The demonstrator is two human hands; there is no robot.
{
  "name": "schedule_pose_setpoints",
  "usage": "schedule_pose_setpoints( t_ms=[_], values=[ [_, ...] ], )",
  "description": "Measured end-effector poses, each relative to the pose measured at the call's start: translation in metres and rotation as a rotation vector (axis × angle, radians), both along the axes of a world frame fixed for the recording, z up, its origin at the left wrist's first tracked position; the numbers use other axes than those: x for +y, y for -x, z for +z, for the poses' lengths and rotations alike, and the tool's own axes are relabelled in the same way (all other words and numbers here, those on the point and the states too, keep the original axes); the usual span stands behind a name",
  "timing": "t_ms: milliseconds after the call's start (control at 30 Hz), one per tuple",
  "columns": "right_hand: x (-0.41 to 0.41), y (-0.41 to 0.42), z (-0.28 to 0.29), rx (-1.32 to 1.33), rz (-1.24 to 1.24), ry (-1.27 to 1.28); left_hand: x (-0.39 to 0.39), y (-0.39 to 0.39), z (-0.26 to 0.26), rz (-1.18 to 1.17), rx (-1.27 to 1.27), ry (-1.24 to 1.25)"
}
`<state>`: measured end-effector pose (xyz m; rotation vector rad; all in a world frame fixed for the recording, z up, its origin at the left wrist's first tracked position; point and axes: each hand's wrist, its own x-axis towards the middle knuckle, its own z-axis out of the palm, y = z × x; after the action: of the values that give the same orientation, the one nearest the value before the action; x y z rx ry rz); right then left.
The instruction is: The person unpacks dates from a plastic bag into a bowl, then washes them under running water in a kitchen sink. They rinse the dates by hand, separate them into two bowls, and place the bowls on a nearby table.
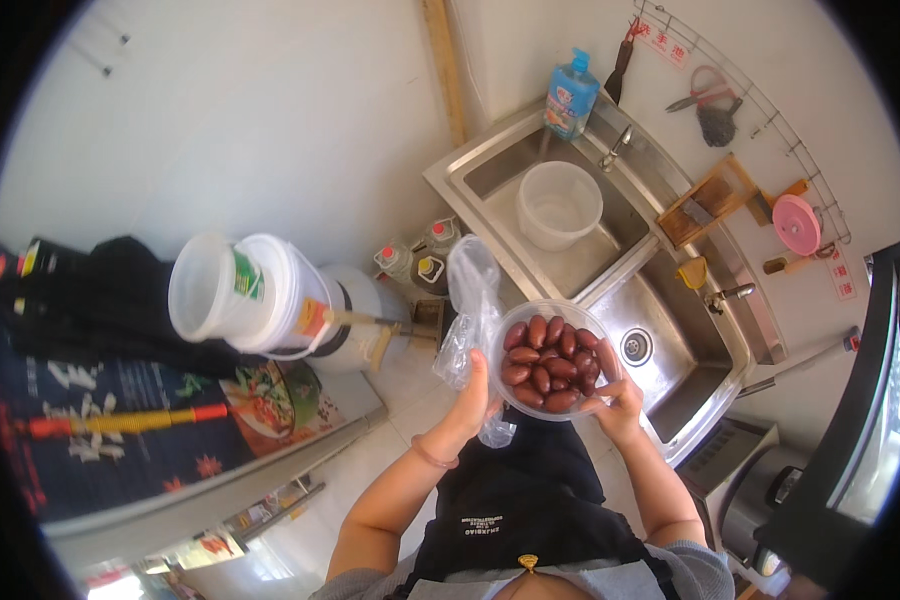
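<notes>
A clear round plastic tub (606, 330) holds many dark red-brown, smooth oval fruits (561, 367), in front of my apron. My right hand (619, 403) grips the tub by its lower right rim, with fingers along its side. My left hand (474, 401) is at the tub's left side, thumb up, closed on a crumpled clear plastic bag (466, 337). Part of the bag stands up beyond the hand and part hangs below it. The left fingers are mostly hidden behind the bag, so I cannot tell whether they also support the tub.
Ahead is a double stainless-steel sink (622, 259) with an empty translucent bucket (560, 206) in its left basin and a blue pump bottle (572, 96) behind. Stacked white buckets (285, 292) and capped jugs (429, 270) stand left. Scissors (705, 90) hang from a wall rack.
</notes>
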<state>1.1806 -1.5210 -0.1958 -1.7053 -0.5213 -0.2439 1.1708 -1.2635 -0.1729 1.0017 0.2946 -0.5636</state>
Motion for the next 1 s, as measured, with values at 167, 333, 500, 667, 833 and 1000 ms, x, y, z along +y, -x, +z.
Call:
schedule_pose_setpoints(
  t_ms=[167,333,500,667,833,1000],
  values=[
    [0.009,-0.049,0.0,0.076,-0.145,-0.157,0.027,-0.068,-0.048,0.057,0.015,-0.159],
    [-0.027,-0.149,-0.008,0.153,-0.348,0.217,0.058,-0.101,-0.066,-0.027,0.302,-0.518],
    [-0.037,-0.272,-0.025,0.22,-0.285,0.846,0.055,-0.12,-0.071,0.167,0.02,-0.728],
    [-0.018,-0.37,-0.03,0.232,-0.01,1.312,0.065,-0.123,-0.075,0.194,0.001,-0.753],
    [0.019,-0.427,-0.022,0.357,0.249,1.66,0.07,-0.135,-0.066,0.22,-0.11,-0.82],
    [0.026,-0.446,-0.025,0.294,0.281,1.735,0.067,-0.138,-0.067,0.249,-0.086,-0.716]
  ],
)
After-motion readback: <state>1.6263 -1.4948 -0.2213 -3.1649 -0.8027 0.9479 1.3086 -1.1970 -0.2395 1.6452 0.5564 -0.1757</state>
